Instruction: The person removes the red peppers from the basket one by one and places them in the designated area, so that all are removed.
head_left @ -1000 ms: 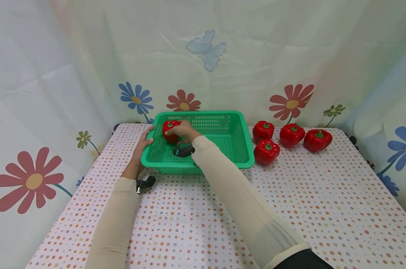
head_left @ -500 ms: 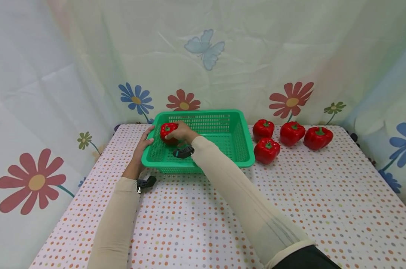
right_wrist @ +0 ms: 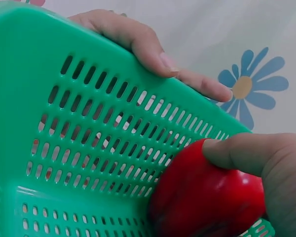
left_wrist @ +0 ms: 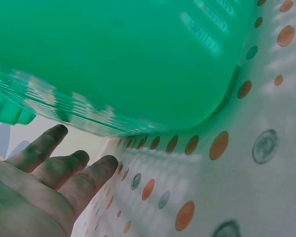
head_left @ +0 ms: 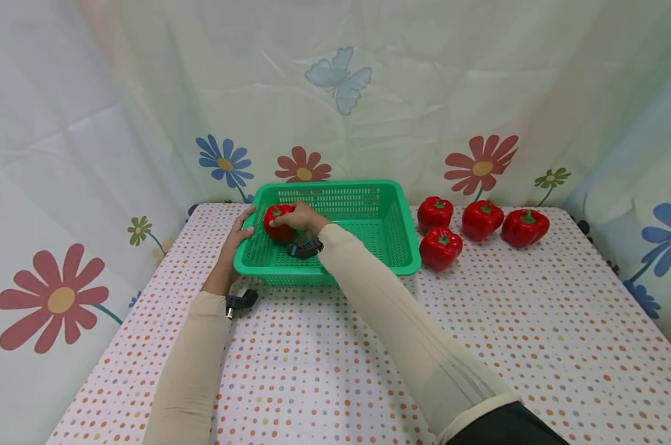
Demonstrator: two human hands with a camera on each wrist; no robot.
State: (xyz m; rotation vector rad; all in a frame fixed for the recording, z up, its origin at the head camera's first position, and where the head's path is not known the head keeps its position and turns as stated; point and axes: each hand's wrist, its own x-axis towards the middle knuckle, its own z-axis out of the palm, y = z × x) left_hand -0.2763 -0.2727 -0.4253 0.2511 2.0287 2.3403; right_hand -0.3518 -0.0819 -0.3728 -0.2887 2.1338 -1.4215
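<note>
A green plastic basket (head_left: 327, 272) with slotted walls stands at the back of the table. In its left end sits a red bell pepper (head_left: 280, 232), also seen in the right wrist view against the slotted wall. My right hand (head_left: 302, 217) grips this pepper from the right, the thumb (right_wrist: 237, 150) lying on its upper side; the other fingers are mostly hidden. At the basket's left end, my left hand (head_left: 234, 247) rests against the rim from outside. Its thumb touches the rim, and in the left wrist view several fingers (left_wrist: 86, 182) extend fairly straight beside the wall.
Several red bell peppers stand grouped right of the basket: a front one (head_left: 440, 248), a rear one (head_left: 435, 214), a middle one (head_left: 482, 220) and a far-right one (head_left: 525, 228). A dotted cloth covers the table (head_left: 324, 358). A floral curtain (head_left: 413, 111) hangs directly behind.
The held pepper has shifted slightly left and down in the basket, with my right hand following. My left hand keeps its place at the rim. The other peppers stay put.
</note>
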